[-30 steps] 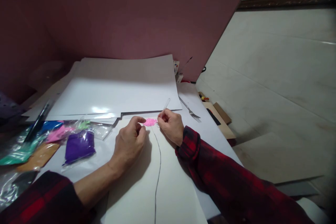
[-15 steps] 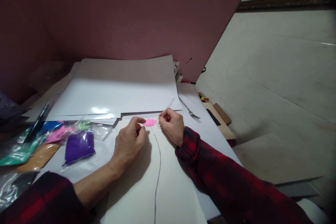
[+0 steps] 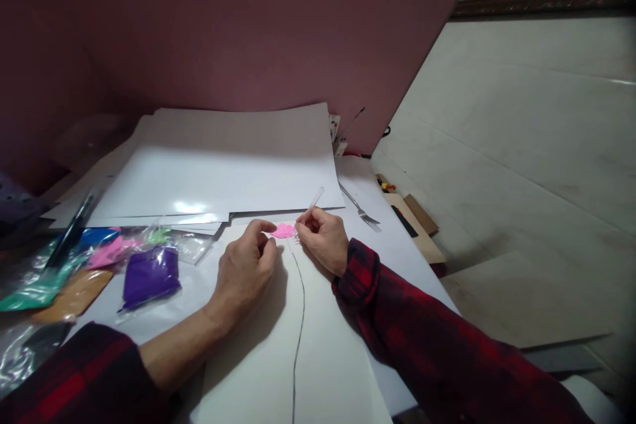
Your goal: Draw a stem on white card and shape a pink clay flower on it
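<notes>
A white sheet [image 3: 263, 358] with a curved black line [image 3: 300, 318] lies in front of me. At the top of the line sits a small pink patch [image 3: 283, 231] of coloured material. My right hand [image 3: 324, 237] pinches a thin clear plastic stick [image 3: 315, 197], its lower end at the right edge of the pink patch. My left hand [image 3: 244, 269] rests on the sheet just left of the patch, fingers loosely curled, index fingertip near the pink.
Several clear bags of coloured powder, among them purple [image 3: 150, 276], pink [image 3: 110, 253], green [image 3: 30, 289] and orange [image 3: 74, 295], lie at the left. A stack of large white sheets [image 3: 223, 172] lies behind. A metal fork [image 3: 360, 209] rests at the right, a dark pen [image 3: 69, 232] at far left.
My right hand has shifted slightly left toward the pink patch, tilting the clear stick a little. My left hand stays in place.
</notes>
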{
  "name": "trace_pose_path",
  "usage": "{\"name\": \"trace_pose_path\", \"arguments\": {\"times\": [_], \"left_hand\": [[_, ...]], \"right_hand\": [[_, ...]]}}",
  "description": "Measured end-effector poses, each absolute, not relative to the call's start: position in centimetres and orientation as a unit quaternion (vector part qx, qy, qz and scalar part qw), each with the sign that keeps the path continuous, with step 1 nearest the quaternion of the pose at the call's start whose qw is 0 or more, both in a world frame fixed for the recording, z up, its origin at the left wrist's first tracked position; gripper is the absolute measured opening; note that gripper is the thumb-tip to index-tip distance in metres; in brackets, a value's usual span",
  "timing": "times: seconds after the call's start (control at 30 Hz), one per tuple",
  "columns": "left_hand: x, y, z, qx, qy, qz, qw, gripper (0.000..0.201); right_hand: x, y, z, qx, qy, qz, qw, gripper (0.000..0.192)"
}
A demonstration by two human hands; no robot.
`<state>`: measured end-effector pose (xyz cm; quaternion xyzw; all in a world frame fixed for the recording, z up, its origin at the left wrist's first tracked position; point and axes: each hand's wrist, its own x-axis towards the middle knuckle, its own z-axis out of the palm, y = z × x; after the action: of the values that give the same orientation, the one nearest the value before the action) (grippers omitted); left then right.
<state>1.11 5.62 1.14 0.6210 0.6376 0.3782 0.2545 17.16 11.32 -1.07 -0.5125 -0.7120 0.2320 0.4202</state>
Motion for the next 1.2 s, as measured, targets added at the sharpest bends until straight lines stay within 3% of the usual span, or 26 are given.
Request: {"name": "trace_pose_path", "arguments": {"times": [0.53, 0.9, 1.2], "left_hand": [[1.17, 5.62, 1.19, 0.622, 0.638, 0.376, 0.256, 0.017], [1.01, 5.61, 0.98, 0.619, 0.635, 0.382, 0.261, 0.017], [1.11, 5.66, 1.10, 0.623, 0.634, 0.382, 0.254, 0.017]], "right_hand": [[17.23, 11.59, -0.84, -0.528, -0.708, 0.191, 0.429, 0.006], [17.09, 11.53, -0.84, -0.530, -0.664, 0.233, 0.474, 0.004], [17.24, 11.63, -1.08, -0.523, -0.696, 0.224, 0.438, 0.004]]}}
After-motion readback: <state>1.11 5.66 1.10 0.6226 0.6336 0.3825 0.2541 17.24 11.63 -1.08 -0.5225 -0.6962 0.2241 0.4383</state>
